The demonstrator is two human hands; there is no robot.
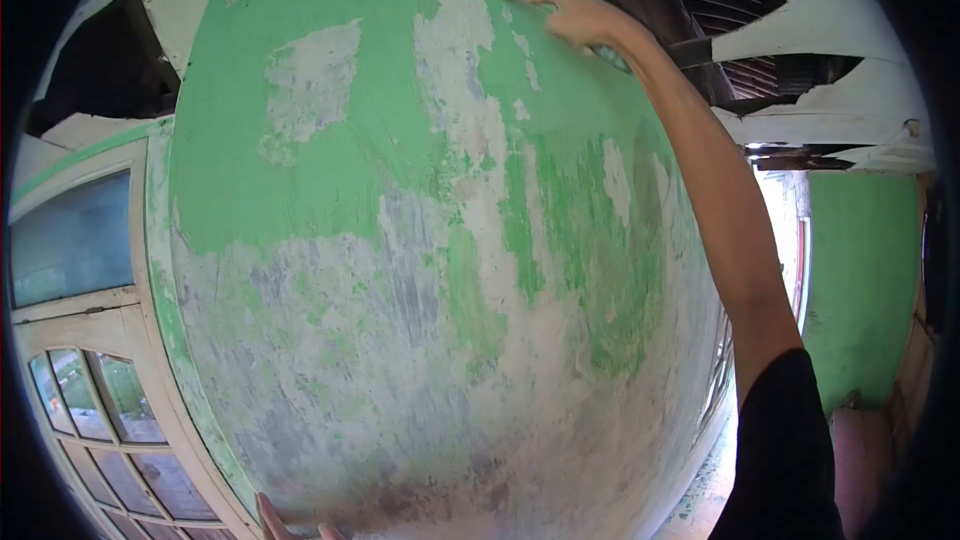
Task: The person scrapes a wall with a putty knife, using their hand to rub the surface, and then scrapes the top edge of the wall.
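Observation:
My right arm reaches up across the wall (330, 340), whose green paint is partly stripped down to grey-white plaster. Near the wall's top edge, my right hand (580, 18) is closed, with its index finger stretched forward along the surface. A greenish handle end, seemingly of a scraper (612, 59), sticks out below the wrist; its blade is hardly visible. At the bottom edge of the view, only some fingers of my left hand (272, 520) show, spread apart near the wall's lower part and holding nothing visible.
On the left stands a whitish door frame (140, 240) with a glass-paned door (110, 390). Overhead, the ceiling (820, 15) has large broken holes showing dark roofing. A bright doorway (785, 230) and another green wall (860, 280) lie to the right.

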